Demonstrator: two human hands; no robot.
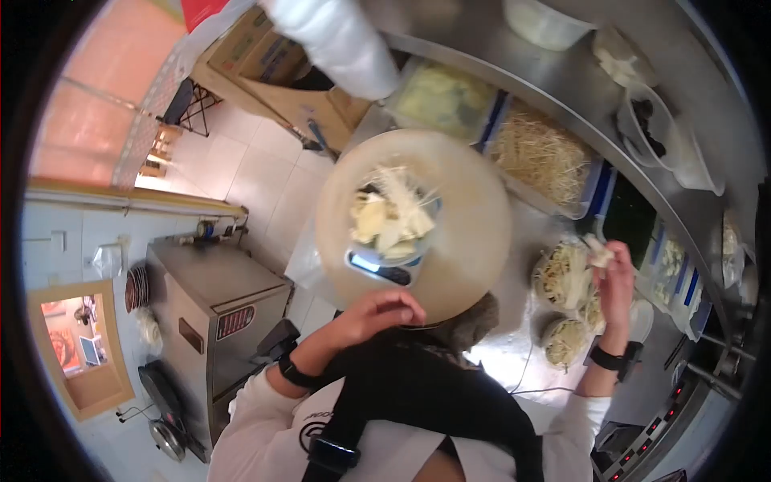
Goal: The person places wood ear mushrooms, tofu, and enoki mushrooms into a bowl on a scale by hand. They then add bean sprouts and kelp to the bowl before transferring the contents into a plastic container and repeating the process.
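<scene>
My left hand (381,313) is at the near edge of a round board (474,233), fingers loosely bent and holding nothing. On that board a digital scale (381,267) carries a bowl of mixed food (393,217), with pale slices, white thin strands and some dark pieces. Over to the right, my right hand (614,281) pinches a pale piece of food (597,251) above a round container of shredded food (562,275). Another bowl of shredded food (565,341) stands nearer me.
Behind the board are a tub of pale yellow slices (446,100) and a tub of bean sprouts (542,153). A steel shelf (498,40) with white bowls runs above. Cardboard boxes (273,80) stand at the back left, a steel cabinet (217,273) at the left.
</scene>
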